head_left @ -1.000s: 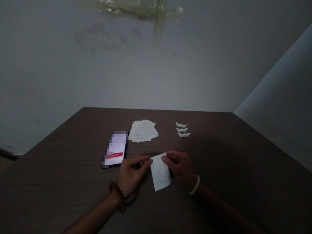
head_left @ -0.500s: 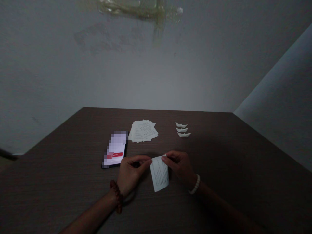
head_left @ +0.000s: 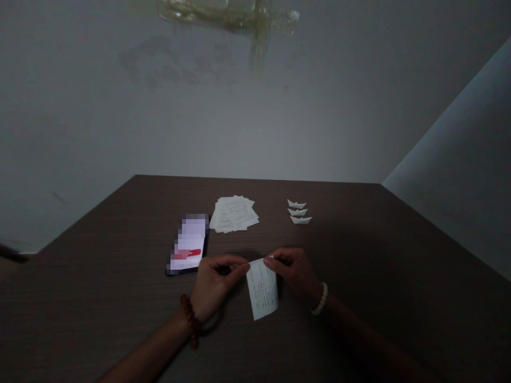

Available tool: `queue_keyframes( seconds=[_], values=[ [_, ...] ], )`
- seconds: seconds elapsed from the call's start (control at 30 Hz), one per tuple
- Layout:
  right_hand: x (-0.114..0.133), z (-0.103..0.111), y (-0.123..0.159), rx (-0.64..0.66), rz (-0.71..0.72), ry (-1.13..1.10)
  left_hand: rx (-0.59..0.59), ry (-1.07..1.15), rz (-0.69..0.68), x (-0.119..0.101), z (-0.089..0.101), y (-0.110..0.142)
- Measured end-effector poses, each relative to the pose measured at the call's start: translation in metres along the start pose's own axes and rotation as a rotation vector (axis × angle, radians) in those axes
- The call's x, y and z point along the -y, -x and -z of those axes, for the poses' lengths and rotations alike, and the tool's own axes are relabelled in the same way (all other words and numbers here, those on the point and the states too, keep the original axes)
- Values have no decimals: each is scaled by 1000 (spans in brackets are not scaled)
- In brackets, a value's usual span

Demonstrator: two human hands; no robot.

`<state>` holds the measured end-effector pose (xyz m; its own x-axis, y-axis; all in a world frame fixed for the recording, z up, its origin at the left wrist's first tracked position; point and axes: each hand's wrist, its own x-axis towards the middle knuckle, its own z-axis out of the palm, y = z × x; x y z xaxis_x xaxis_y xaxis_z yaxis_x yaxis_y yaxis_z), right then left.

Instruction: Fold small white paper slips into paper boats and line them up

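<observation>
A small printed sheet of paper (head_left: 262, 291) hangs between my two hands, its lower end toward me and its right side curving slightly. My left hand (head_left: 217, 282) pinches the upper left corner between thumb and fingertips. At the upper right corner, my right hand (head_left: 293, 274) grips the sheet the same way, thumb on the near face. Beyond the hands, a loose stack of printed papers (head_left: 233, 214) lies on the table. Three small folded paper boats (head_left: 299, 219) stand in a column to the right of that stack.
A phone (head_left: 189, 242) with its screen lit lies just beyond my left hand, left of the paper stack. The dark wooden table (head_left: 120, 255) meets a grey wall (head_left: 255, 133) at its far edge. Shiny tape (head_left: 223, 16) is stuck high on the wall.
The sheet's lower end has dropped slightly toward me. Both hands keep their pinch on its top corners and have barely moved.
</observation>
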<state>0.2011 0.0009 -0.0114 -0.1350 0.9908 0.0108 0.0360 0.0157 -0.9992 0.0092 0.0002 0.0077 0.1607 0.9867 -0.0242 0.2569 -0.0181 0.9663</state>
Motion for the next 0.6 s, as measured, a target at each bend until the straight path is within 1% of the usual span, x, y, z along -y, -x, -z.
queue_keyframes(
  seconds=[0.1, 0.37, 0.5, 0.6],
  values=[
    [1, 2, -1, -3, 12, 16, 25, 38, 9, 1, 0, -1],
    [2, 7, -2, 20, -12, 3, 54, 92, 46, 5, 1, -2],
    [1, 10, -3, 45, -25, 13, 45, 121, 67, 3, 0, -2],
    [0, 13, -3, 61, 3, 42, 52, 145, 76, 0, 0, -1]
  ],
)
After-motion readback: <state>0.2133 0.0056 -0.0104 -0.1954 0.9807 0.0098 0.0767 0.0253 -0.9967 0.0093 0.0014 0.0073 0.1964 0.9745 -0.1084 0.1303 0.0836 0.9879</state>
